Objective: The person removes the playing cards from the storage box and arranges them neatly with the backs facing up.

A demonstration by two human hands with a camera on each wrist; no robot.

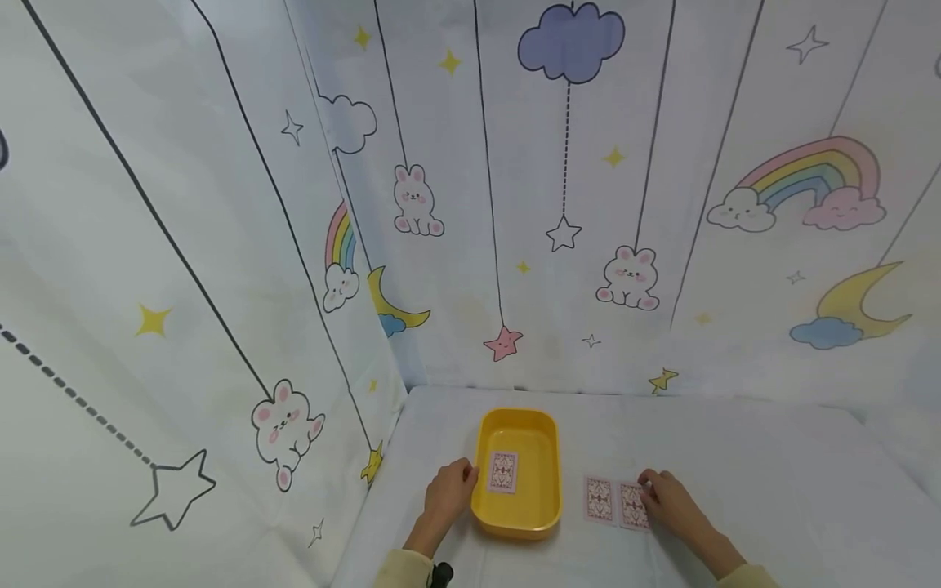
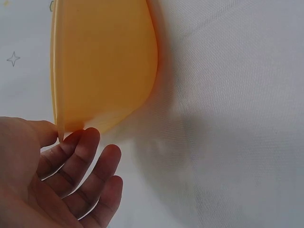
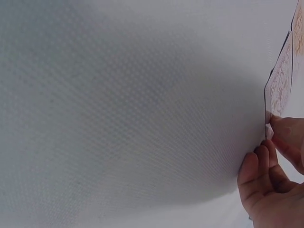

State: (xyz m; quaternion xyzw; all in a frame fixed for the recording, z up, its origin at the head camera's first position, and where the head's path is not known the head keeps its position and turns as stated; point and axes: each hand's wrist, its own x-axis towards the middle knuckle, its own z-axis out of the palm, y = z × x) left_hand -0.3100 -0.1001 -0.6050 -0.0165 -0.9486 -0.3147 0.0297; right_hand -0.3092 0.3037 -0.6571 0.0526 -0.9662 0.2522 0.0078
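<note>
A yellow plastic tray (image 1: pixel 535 465) stands on the white-covered table, and one playing card (image 1: pixel 503 472) lies inside it, patterned back up. My left hand (image 1: pixel 450 492) pinches the tray's left rim between thumb and forefinger; the left wrist view shows the other fingers (image 2: pixel 108 159) loosely bent below the rim. To the right of the tray lie two more patterned cards, side by side. The left of these cards (image 1: pixel 599 500) is untouched. My right hand (image 1: pixel 675 505) pinches the right-hand card (image 1: pixel 632 508) at its right edge, thumb over the card's face in the right wrist view.
White cloth (image 1: pixel 794 465) covers the table. Behind and to the left hang white sheets (image 1: pixel 456 286) printed with rabbits, stars, clouds and rainbows. A small black object (image 1: pixel 442 574) shows beside the left sleeve (image 1: pixel 406 569).
</note>
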